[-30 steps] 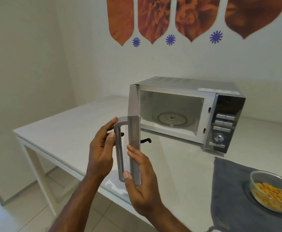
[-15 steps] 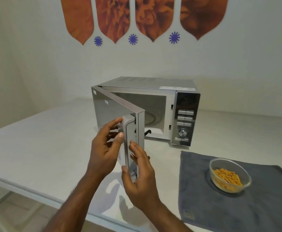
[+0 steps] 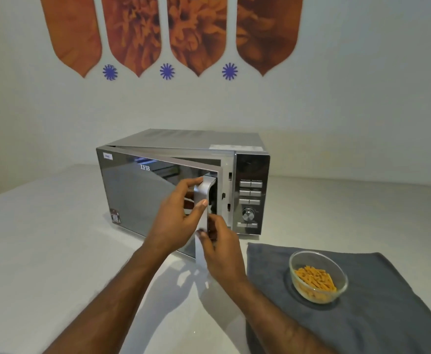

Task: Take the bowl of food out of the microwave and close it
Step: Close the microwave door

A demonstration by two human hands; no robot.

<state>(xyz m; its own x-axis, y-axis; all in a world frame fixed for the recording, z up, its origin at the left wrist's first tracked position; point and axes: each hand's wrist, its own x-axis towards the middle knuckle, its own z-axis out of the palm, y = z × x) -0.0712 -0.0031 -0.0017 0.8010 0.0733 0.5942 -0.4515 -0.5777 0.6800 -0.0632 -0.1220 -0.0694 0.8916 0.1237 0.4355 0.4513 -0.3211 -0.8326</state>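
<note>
From the head camera I see the silver box-shaped microwave (image 3: 183, 180) sitting toward the back of the pale white tabletop (image 3: 43, 251), with wide bare surface to its left and in front of it. Its mirrored dark door (image 3: 148, 198) stands ajar, hinged on the left, a narrow wedge of gap showing between its free edge and the black control panel with grey buttons and a round dial (image 3: 250, 195).

My left hand (image 3: 176, 221) is curled around the upper part of the curved silver door handle (image 3: 204, 200), thumb on the front, fingers behind it. My right hand (image 3: 222, 251) grips the lower part of that handle, thumb across its face and fingers wrapped around its edge. Both hands are closed on the handle, one just above the other.

The clear glass bowl of orange food pieces (image 3: 317, 277) is out of the oven, resting upright on the dark grey folded cloth (image 3: 375, 315), which lies on the table in front of the control panel. The bowl sits to the right of my right hand, apart from it, and near the cloth's left half.
</note>
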